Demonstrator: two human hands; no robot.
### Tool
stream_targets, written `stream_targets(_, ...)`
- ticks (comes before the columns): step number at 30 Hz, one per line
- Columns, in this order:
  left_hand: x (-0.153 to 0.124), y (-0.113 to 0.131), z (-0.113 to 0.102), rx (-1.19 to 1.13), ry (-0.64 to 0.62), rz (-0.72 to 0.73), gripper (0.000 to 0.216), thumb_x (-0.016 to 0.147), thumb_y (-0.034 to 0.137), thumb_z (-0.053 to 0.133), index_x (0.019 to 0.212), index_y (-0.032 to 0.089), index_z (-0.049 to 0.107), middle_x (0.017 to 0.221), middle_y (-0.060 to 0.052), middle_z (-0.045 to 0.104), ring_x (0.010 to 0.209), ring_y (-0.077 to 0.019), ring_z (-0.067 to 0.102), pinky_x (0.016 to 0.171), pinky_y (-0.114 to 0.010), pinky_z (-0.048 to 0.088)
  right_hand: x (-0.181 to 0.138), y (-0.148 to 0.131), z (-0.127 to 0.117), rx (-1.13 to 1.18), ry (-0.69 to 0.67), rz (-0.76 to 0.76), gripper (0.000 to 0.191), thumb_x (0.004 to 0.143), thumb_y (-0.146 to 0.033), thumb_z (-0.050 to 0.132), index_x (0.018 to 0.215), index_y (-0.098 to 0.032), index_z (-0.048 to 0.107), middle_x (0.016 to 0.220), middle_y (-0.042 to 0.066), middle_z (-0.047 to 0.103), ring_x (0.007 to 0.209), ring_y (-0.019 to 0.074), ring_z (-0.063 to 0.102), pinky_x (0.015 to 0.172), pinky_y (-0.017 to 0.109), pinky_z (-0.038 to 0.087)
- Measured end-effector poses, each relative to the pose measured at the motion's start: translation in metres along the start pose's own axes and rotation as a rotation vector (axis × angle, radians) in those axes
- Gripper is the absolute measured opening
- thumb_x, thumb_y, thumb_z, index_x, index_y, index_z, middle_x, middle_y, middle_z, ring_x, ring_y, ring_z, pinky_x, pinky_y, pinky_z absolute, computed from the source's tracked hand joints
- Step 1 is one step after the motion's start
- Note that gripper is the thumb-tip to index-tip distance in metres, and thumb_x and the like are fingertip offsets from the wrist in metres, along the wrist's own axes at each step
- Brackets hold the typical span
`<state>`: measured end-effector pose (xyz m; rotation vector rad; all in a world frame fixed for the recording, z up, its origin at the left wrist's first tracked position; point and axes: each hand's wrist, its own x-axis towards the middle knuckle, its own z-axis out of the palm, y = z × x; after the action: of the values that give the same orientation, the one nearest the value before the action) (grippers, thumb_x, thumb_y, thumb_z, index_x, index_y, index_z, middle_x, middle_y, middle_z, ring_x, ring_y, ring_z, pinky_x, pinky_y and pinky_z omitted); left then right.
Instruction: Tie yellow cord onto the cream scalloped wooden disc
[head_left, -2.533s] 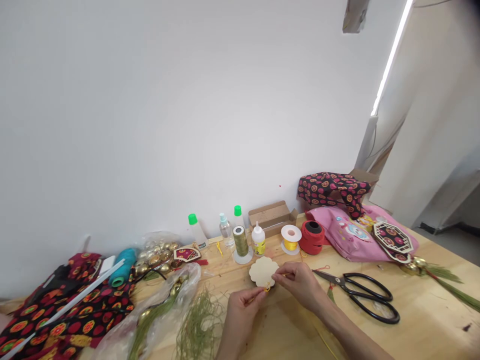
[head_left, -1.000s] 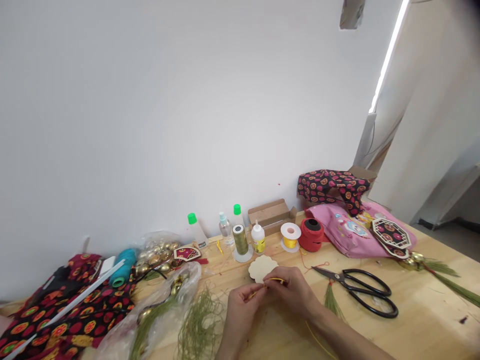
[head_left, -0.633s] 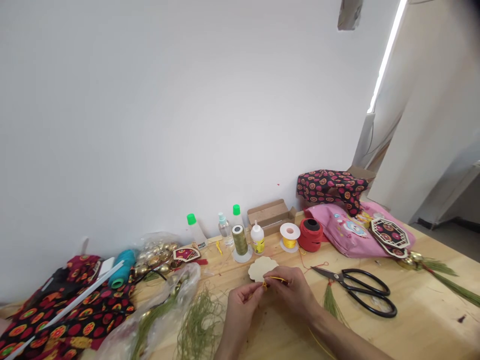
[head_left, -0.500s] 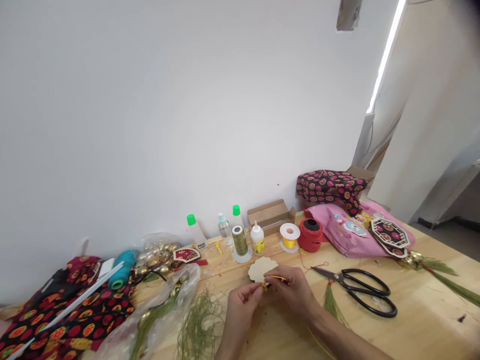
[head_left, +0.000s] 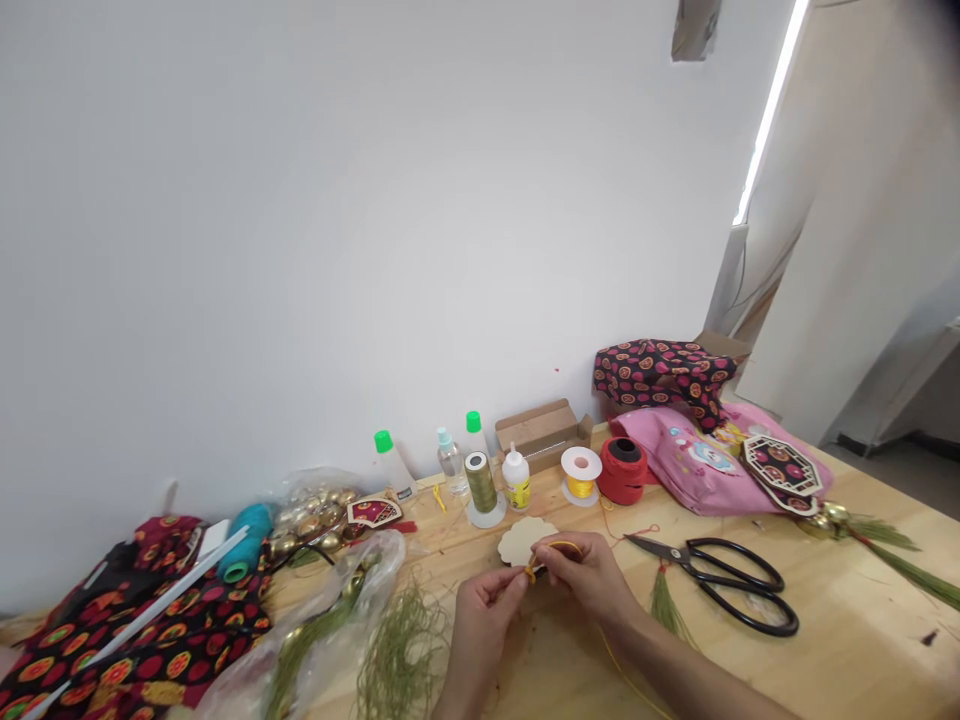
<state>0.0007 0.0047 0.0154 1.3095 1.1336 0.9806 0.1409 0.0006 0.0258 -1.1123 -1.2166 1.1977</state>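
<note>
My left hand [head_left: 480, 612] and my right hand [head_left: 592, 580] meet low in the middle of the wooden table [head_left: 825, 640]. Both pinch a thin yellow cord [head_left: 559, 548] that loops between the fingertips and ends in a small knot by the left fingers. A pale scalloped wooden piece [head_left: 521, 538] lies just behind the hands, partly hidden by my right fingers. The cord trails down along my right forearm.
Black scissors [head_left: 731, 582] lie to the right. Behind the hands stand a glue bottle [head_left: 515, 478], an olive thread spool [head_left: 481, 484], a yellow cord spool [head_left: 581, 474] and a red spool [head_left: 622, 470]. Green fibre strands [head_left: 401, 650], a bag of bells [head_left: 315, 510] and patterned cloth [head_left: 142, 630] lie left.
My hands have come closer together over the scalloped piece. The yellow cord now arches in a loop above my right fingers. The view has shifted slightly.
</note>
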Motion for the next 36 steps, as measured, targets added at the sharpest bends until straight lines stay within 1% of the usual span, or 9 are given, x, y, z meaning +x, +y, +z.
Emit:
stream_targets(4,0.000,0.002,0.002,0.003,0.010,0.008,0.028,0.061,0.035,0.059,0.078,0.015,0.068,0.066,-0.004,0.069,0.063,-0.0178,0.059,0.060,-0.024,0.045,0.004,0.005,0.000,0.027,0.003,0.063,0.035,0.066,-0.046,0.052,0.062,-0.012,0.060,0.039,-0.004,0.041,0.037,0.0055,0.034,0.036,0.017,0.027)
stream_targets(7,-0.001,0.002,0.003,-0.023,0.025,0.011,0.025,0.062,0.033,0.059,0.076,0.015,0.068,0.066,-0.004,0.069,0.065,-0.0179,0.059,0.062,-0.024,0.045,0.006,0.007,-0.001,-0.024,0.025,0.039,0.034,0.067,-0.045,0.050,0.063,-0.013,0.060,0.042,-0.003,0.046,0.037,0.0059,0.036,0.037,0.018,0.029)
stream_targets(10,-0.001,0.000,0.002,-0.058,0.061,0.018,0.024,0.062,0.032,0.059,0.075,0.014,0.068,0.068,-0.004,0.068,0.066,-0.0181,0.059,0.062,-0.024,0.045,0.004,0.006,-0.003,-0.142,0.033,-0.065,0.029,0.071,-0.040,0.048,0.069,-0.014,0.061,0.058,0.001,0.057,0.046,0.0084,0.045,0.044,0.019,0.035)
stream_targets(12,-0.001,-0.002,0.001,-0.067,0.095,0.014,0.024,0.062,0.033,0.059,0.073,0.014,0.068,0.067,-0.004,0.068,0.065,-0.0181,0.058,0.061,-0.024,0.045,0.002,0.004,-0.004,-0.258,0.022,-0.166,0.026,0.074,-0.036,0.045,0.071,-0.015,0.061,0.065,0.003,0.060,0.055,0.0107,0.050,0.051,0.020,0.038)
stream_targets(17,-0.001,-0.004,0.002,-0.033,0.077,-0.008,0.023,0.063,0.033,0.058,0.071,0.013,0.068,0.062,-0.001,0.067,0.063,-0.0170,0.057,0.060,-0.022,0.043,0.000,0.003,-0.010,-0.525,0.029,-0.319,0.025,0.076,-0.031,0.042,0.068,-0.016,0.060,0.060,0.003,0.058,0.056,0.0114,0.049,0.053,0.021,0.037)
stream_targets(22,-0.001,-0.003,0.003,0.021,0.038,-0.045,0.023,0.063,0.034,0.057,0.067,0.013,0.067,0.057,0.001,0.064,0.058,-0.0142,0.054,0.056,-0.019,0.040,-0.001,0.004,-0.012,-0.589,0.016,-0.347,0.025,0.076,-0.030,0.042,0.065,-0.016,0.059,0.055,0.002,0.055,0.051,0.0104,0.046,0.049,0.020,0.034)
stream_targets(26,-0.002,-0.004,0.003,0.044,0.048,-0.052,0.026,0.065,0.036,0.056,0.065,0.012,0.066,0.055,0.001,0.062,0.057,-0.0130,0.052,0.053,-0.018,0.038,-0.002,0.005,-0.011,-0.469,0.002,-0.302,0.023,0.074,-0.030,0.045,0.063,-0.015,0.059,0.054,0.001,0.055,0.050,0.0098,0.045,0.049,0.020,0.034)
stream_targets(32,-0.005,-0.004,0.002,0.088,0.029,0.000,0.027,0.066,0.036,0.054,0.062,0.011,0.064,0.050,0.002,0.057,0.051,-0.0105,0.046,0.050,-0.018,0.035,-0.002,0.002,-0.007,0.048,0.000,-0.046,0.022,0.066,-0.034,0.055,0.058,-0.013,0.059,0.056,0.000,0.055,0.054,0.0106,0.048,0.052,0.020,0.037)
stream_targets(36,-0.006,-0.003,0.002,0.156,0.058,0.041,0.026,0.066,0.035,0.054,0.059,0.011,0.064,0.049,0.002,0.057,0.050,-0.0110,0.046,0.049,-0.018,0.036,0.001,0.004,-0.006,0.227,0.051,0.028,0.021,0.060,-0.033,0.061,0.055,-0.013,0.059,0.053,-0.001,0.054,0.051,0.0093,0.046,0.050,0.020,0.036)
